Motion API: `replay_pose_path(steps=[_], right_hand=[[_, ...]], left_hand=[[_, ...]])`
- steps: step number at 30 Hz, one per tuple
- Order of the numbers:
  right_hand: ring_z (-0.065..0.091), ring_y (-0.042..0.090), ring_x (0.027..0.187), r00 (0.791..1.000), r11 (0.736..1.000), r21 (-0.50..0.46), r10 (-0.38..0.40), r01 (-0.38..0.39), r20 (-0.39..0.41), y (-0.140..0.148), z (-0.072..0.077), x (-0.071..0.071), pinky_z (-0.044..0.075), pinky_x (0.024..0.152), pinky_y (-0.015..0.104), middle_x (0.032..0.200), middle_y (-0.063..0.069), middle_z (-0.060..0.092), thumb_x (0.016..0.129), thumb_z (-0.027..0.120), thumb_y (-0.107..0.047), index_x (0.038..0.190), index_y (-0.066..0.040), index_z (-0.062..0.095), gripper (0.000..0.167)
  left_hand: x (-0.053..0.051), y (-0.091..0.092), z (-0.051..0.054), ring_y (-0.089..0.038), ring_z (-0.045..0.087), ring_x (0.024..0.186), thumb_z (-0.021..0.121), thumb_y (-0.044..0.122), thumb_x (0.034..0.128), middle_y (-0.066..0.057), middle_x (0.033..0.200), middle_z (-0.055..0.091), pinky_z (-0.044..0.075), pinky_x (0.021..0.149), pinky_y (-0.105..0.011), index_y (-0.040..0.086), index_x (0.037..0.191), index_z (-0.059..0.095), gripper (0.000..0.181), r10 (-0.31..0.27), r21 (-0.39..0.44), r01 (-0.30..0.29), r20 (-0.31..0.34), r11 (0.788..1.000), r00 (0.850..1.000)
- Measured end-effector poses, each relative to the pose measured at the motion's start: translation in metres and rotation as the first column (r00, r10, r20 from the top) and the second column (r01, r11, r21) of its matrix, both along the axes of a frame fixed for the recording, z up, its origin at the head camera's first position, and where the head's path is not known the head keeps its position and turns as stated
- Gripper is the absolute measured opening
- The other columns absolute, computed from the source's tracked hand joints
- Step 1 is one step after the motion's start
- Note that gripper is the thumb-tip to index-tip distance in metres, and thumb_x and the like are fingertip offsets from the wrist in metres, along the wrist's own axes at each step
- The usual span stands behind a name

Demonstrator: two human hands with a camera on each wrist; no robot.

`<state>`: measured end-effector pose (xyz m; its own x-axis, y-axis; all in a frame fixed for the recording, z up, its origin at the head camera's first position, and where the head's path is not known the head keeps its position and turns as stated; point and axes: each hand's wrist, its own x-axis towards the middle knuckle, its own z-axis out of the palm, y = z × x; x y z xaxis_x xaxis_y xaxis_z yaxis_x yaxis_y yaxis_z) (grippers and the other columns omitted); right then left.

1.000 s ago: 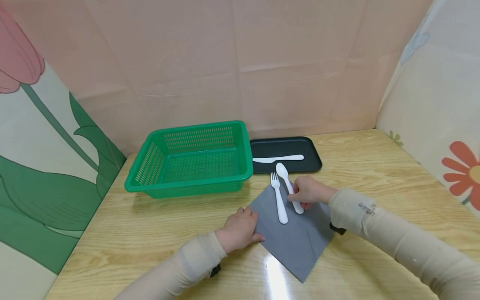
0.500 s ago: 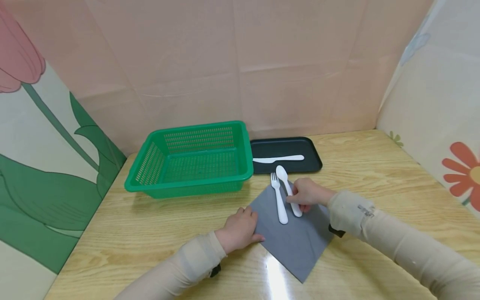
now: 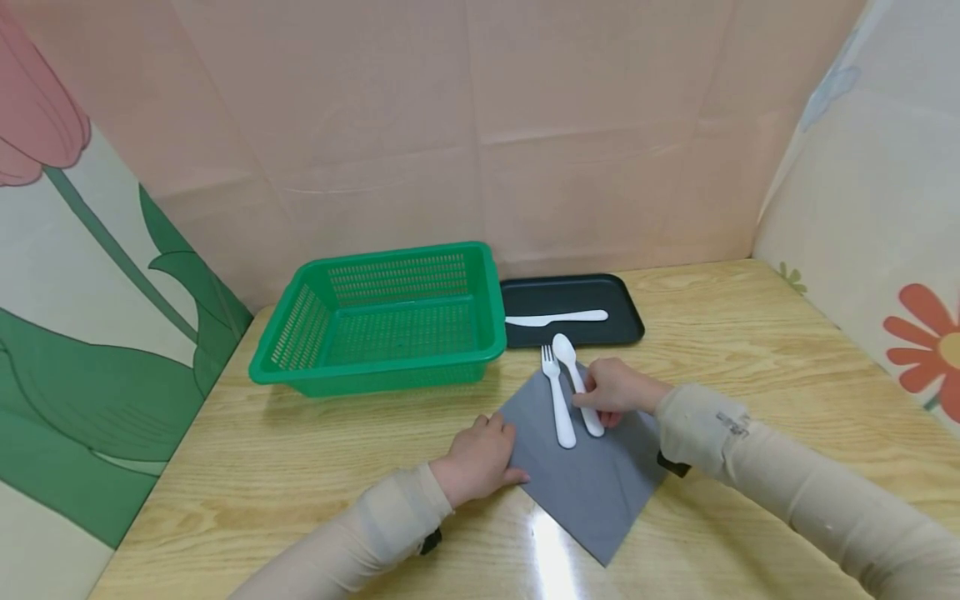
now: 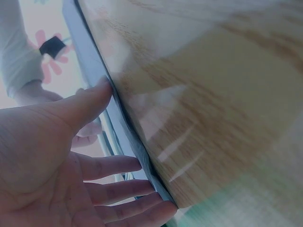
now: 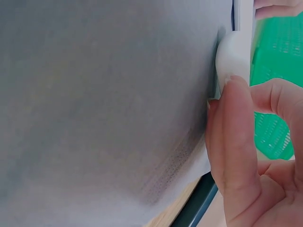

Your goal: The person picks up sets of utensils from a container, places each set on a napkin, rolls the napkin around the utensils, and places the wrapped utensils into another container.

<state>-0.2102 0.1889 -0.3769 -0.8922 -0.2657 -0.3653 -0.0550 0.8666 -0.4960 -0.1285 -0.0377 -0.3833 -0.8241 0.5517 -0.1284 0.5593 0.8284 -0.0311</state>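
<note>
Black tray [image 3: 570,293] with knife [image 3: 577,317]; spoon [image 3: 575,377] in right grip [image 3: 617,387]; left grip [image 3: 480,458] unclenched against cloth [image 3: 592,492]

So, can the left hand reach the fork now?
Probably yes, the way looks free: the left hand touches the edge of the cloth; the spoon and right hand are beyond the fork.

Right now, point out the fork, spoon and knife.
fork [image 3: 558,397], head view, upper handle
spoon [image 3: 576,377], head view, handle just below the bowl
knife [image 3: 566,317], head view, handle near the blade
</note>
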Motion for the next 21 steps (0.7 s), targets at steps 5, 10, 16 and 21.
replay_pose_path(steps=[5, 10, 16, 21], right_hand=[[0.055, 0.006, 0.043, 1.000, 1.000, -0.001, 0.005, -0.005, 0.001, -0.0007, -0.0005, 0.0007, 0.048, 0.045, 0.021, 0.050, 0.001, 0.057, 0.086, 0.063, -0.021, 0.070, -0.005, 0.058, 0.024], [0.054, 0.007, 0.043, 1.000, 1.000, -0.001, 0.011, -0.011, -0.006, -0.0012, -0.0012, 0.0016, 0.048, 0.044, 0.021, 0.050, 0.001, 0.057, 0.086, 0.063, -0.022, 0.068, -0.005, 0.059, 0.025], [0.054, 0.007, 0.043, 1.000, 1.000, 0.009, 0.009, -0.010, 0.009, -0.0018, -0.0016, 0.0019, 0.048, 0.044, 0.021, 0.049, 0.001, 0.057, 0.086, 0.063, -0.023, 0.068, -0.006, 0.060, 0.025], [0.055, 0.007, 0.043, 1.000, 1.000, 0.004, 0.004, -0.004, 0.012, -0.0018, -0.0022, 0.0023, 0.048, 0.045, 0.021, 0.050, 0.001, 0.057, 0.086, 0.063, -0.022, 0.068, -0.005, 0.060, 0.025]], left_hand=[[0.0002, 0.0001, 0.0004, -0.017, 0.055, 0.088, 0.061, 0.054, 0.0830, -0.008, 0.102, 0.059, 0.051, 0.063, -0.028, 0.004, 0.107, 0.059, 0.056, 0.003, -0.002, -0.003, 0.000, 1.000, 1.000], [0.0004, 0.0001, 0.0005, -0.017, 0.055, 0.087, 0.061, 0.054, 0.0825, -0.008, 0.101, 0.059, 0.051, 0.063, -0.027, 0.004, 0.106, 0.060, 0.055, 0.001, -0.001, -0.001, -0.005, 1.000, 1.000], [0.0001, -0.0003, 0.0010, -0.017, 0.055, 0.087, 0.062, 0.054, 0.0819, -0.008, 0.101, 0.059, 0.050, 0.063, -0.027, 0.004, 0.106, 0.060, 0.055, 0.000, 0.002, 0.000, -0.009, 1.000, 1.000], [0.0000, -0.0003, 0.0011, -0.017, 0.055, 0.087, 0.062, 0.054, 0.0820, -0.008, 0.102, 0.059, 0.051, 0.064, -0.027, 0.004, 0.106, 0.060, 0.056, -0.001, 0.001, 0.001, -0.007, 1.000, 1.000]])
